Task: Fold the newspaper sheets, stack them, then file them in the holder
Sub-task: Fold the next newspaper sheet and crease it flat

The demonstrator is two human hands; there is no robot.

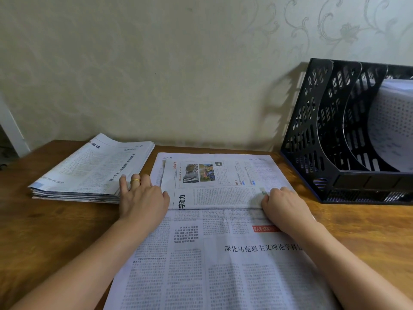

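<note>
Newsprint like this is light, limp and easy to tear or crease crooked, so I judge it wants flat palms and a grip at corners or along a fold, not a pinch in the middle. The open newspaper sheet [223, 253] lies on the wooden table [51, 224], spread from the near edge toward the wall, and it serves here as the landmark. Across its far half rests a smaller folded section [214, 184] whose near crease runs straight across the sheet between the two hands.

The left hand [143, 198] sits at the sheet's far-left margin, fingers fairly straight and spread, a gold ring [135, 181] on one finger; its fingertips reach onto the corner of the stack of folded papers [93, 168], which lies just left of the sheet and slightly farther back. It presses or touches; it grips nothing that I can see. The right hand [283, 204] rests on the right end of the folded section's crease, fingers curled down onto the paper, and whether it pinches the edge or only presses it I cannot tell.

The black mesh holder [335, 135] stands well to the right of the sheet against the wall, with pale paper already showing in one far slot.
</note>
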